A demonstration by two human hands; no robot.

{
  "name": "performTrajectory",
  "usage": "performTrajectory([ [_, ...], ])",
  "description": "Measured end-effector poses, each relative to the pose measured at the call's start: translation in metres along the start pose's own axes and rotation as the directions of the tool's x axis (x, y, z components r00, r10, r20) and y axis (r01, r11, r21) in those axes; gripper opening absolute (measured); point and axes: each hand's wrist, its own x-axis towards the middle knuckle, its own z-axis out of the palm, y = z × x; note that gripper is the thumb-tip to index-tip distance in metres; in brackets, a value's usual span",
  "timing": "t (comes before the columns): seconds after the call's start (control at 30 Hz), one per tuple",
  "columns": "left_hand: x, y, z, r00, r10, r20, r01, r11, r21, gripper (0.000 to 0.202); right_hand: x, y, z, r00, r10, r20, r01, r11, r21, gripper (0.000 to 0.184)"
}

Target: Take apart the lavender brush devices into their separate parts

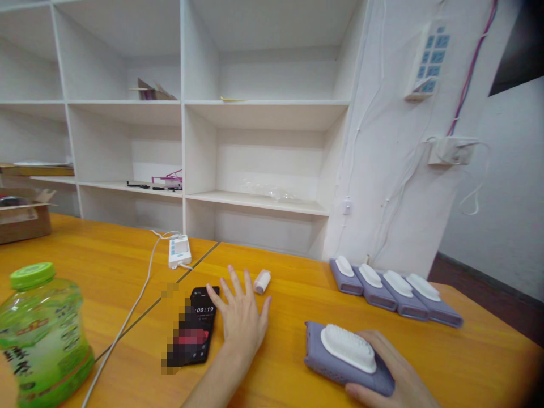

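My left hand is spread flat, palm down, above or on the table, with nothing in its fingers. It is between a black phone showing a timer and a small whitish-pink cylinder. At the lower right, my right hand grips the near right end of a grey-purple block topped by a white, bumpy oval piece. Thumb and fingers sit on opposite sides of that block. Several similar grey-purple blocks with white oval tops stand in a row at the back right.
A green-lidded jar stands at the left front. A white cable runs across the orange table to a power strip. A cardboard box is at far left. White shelves rise behind.
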Motion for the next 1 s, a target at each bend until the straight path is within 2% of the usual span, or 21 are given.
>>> performTrajectory([
  [0.13,0.008,-0.018,0.011,0.995,-0.089,0.048,0.084,0.991,0.108,0.084,0.001,0.003,-0.002,0.998,0.026,0.064,-0.024,0.999,-0.037,0.070],
  [0.27,0.014,-0.034,0.020,0.991,-0.119,0.064,0.112,0.988,0.111,0.083,-0.001,0.008,0.000,0.995,0.056,0.084,-0.052,0.997,-0.051,0.073],
  [0.37,0.010,-0.026,0.015,0.996,-0.052,0.076,0.047,0.997,0.063,0.079,-0.003,0.011,0.002,0.996,0.057,0.076,-0.054,0.998,-0.044,0.074],
  [0.5,-0.009,0.004,-0.007,0.987,0.142,0.073,-0.135,0.987,-0.089,0.072,-0.002,0.014,0.003,0.998,0.031,0.053,-0.030,0.999,-0.021,0.070],
  [0.57,-0.024,0.017,-0.019,0.953,0.302,0.022,-0.274,0.893,-0.357,0.070,-0.001,0.014,0.003,0.999,0.017,0.037,-0.016,1.000,-0.026,0.070],
  [0.63,-0.039,0.027,-0.026,0.886,0.464,-0.018,-0.381,0.705,-0.598,0.064,0.000,0.012,0.002,1.000,-0.010,0.030,0.011,0.999,-0.042,0.070],
  [0.7,-0.052,0.034,-0.028,0.796,0.604,-0.028,-0.411,0.506,-0.758,0.064,0.001,0.007,0.001,0.999,-0.046,0.019,0.047,0.997,-0.058,0.068],
  [0.77,-0.059,0.039,-0.024,0.724,0.690,-0.002,-0.371,0.387,-0.844,0.080,0.001,-0.002,-0.001,0.996,-0.084,0.009,0.084,0.994,-0.067,0.064],
  [0.8,-0.061,0.041,-0.022,0.707,0.707,0.017,-0.340,0.361,-0.869,0.092,0.000,-0.007,-0.001,0.994,-0.107,0.006,0.107,0.991,-0.074,0.062],
  [0.87,-0.060,0.044,-0.017,0.709,0.704,0.034,-0.288,0.333,-0.898,0.106,0.001,-0.018,-0.001,0.986,-0.169,-0.012,0.166,0.980,-0.113,0.060],
  [0.93,-0.057,0.045,-0.015,0.724,0.690,-0.002,-0.278,0.288,-0.916,0.103,0.002,-0.026,-0.001,0.965,-0.258,-0.048,0.245,0.952,-0.185,0.062],
  [1.0,-0.051,0.043,-0.018,0.730,0.680,-0.063,-0.297,0.233,-0.926,0.096,0.004,-0.031,-0.003,0.925,-0.363,-0.109,0.325,0.908,-0.265,0.067],
])
